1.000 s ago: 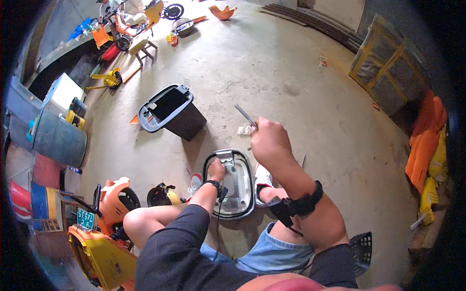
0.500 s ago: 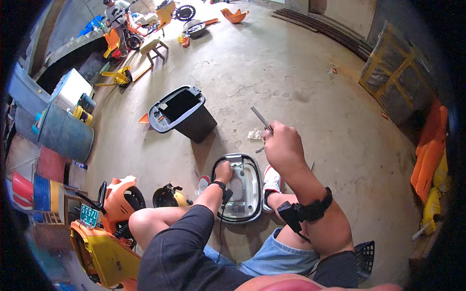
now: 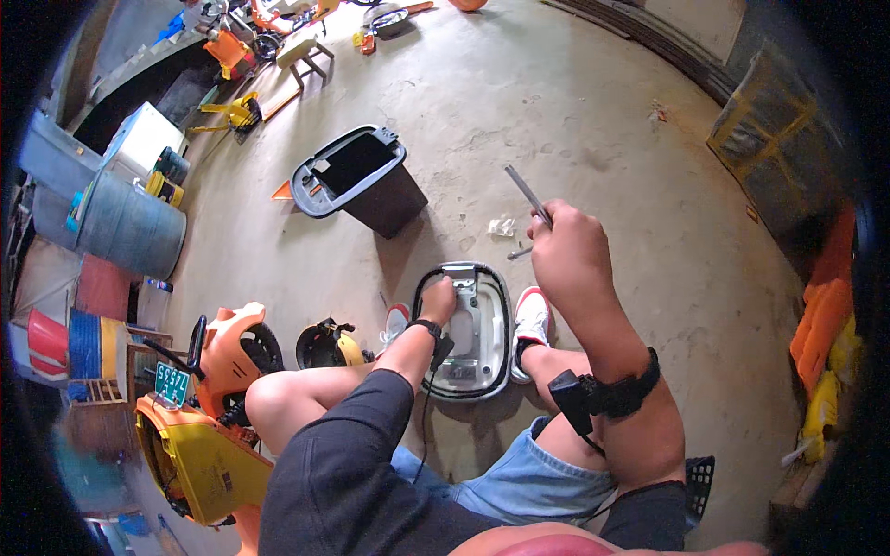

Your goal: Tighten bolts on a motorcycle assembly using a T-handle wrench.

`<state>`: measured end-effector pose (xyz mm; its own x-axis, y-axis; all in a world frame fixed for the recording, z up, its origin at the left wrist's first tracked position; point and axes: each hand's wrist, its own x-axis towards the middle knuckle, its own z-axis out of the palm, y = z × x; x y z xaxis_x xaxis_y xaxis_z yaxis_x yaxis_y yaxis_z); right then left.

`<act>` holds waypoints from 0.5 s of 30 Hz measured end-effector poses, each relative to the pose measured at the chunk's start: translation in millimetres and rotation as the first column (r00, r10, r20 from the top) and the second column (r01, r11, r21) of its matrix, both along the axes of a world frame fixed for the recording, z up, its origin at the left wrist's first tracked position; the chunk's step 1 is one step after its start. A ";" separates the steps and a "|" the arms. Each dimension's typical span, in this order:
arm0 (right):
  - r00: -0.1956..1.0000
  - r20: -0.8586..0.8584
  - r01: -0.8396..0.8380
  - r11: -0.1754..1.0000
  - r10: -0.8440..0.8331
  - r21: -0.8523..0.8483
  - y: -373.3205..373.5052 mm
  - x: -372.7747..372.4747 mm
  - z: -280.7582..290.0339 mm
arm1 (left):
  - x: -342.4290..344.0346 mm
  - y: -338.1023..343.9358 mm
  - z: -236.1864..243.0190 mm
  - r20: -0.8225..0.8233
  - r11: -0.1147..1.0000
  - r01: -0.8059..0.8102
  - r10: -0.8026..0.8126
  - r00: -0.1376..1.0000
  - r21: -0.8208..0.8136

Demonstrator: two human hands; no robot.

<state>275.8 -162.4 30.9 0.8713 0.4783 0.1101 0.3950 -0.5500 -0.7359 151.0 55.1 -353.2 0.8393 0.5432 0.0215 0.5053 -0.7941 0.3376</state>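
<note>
My right hand (image 3: 570, 250) is raised right of centre, closed on a long thin metal tool (image 3: 527, 195) that points up and left. A second short metal piece (image 3: 519, 252) shows below its fingers. My left hand (image 3: 438, 298) is curled at the upper left part of an oval grey-white lid (image 3: 468, 375) with a dark rim, lying between my feet; what its fingers hold is hidden. A metal bracket (image 3: 461, 272) sits at the lid's far end. A small white crumpled packet (image 3: 501, 227) lies on the floor beyond.
A black open box (image 3: 385, 208) stands ahead. At left are orange-yellow scooter panels (image 3: 199, 463), a helmet (image 3: 334, 345) and blue tubs (image 3: 130, 232). A wrapped panel (image 3: 760, 139) and orange-yellow parts (image 3: 816, 315) line the right. A co-worker (image 3: 204, 14) is at the far top left.
The view has shifted, so the floor items sit higher and slightly right. My right hand, still holding the metal tool, is a little farther right. My left hand stays at the lid.
</note>
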 end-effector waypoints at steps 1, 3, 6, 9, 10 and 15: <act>1.000 -0.008 0.006 1.000 -0.006 0.002 0.3 0.5 0.7 | -0.5 0.5 1.8 0.043 1.000 -0.007 0.007 0.999 0.004; 1.000 0.000 0.018 1.000 -0.018 0.006 0.5 1.8 1.9 | 0.7 2.4 4.4 -0.021 0.999 0.049 -0.050 0.999 -0.020; 1.000 0.005 0.002 1.000 -0.002 -0.004 -0.6 3.3 3.1 | 1.6 5.2 5.3 -0.043 0.995 0.097 -0.096 0.994 0.015; 0.999 -0.038 0.001 1.000 -0.001 -0.010 -0.7 1.7 3.4 | 1.9 3.5 2.7 -0.052 0.999 0.027 -0.026 0.998 0.019; 0.999 -0.034 -0.001 1.000 0.001 -0.015 -0.4 1.1 3.4 | 0.5 2.3 1.8 0.013 0.999 0.019 -0.019 1.000 0.029; 0.999 -0.043 0.005 1.000 -0.006 -0.030 1.9 0.3 3.3 | -4.1 4.2 1.4 -0.044 0.998 0.064 -0.064 0.997 0.007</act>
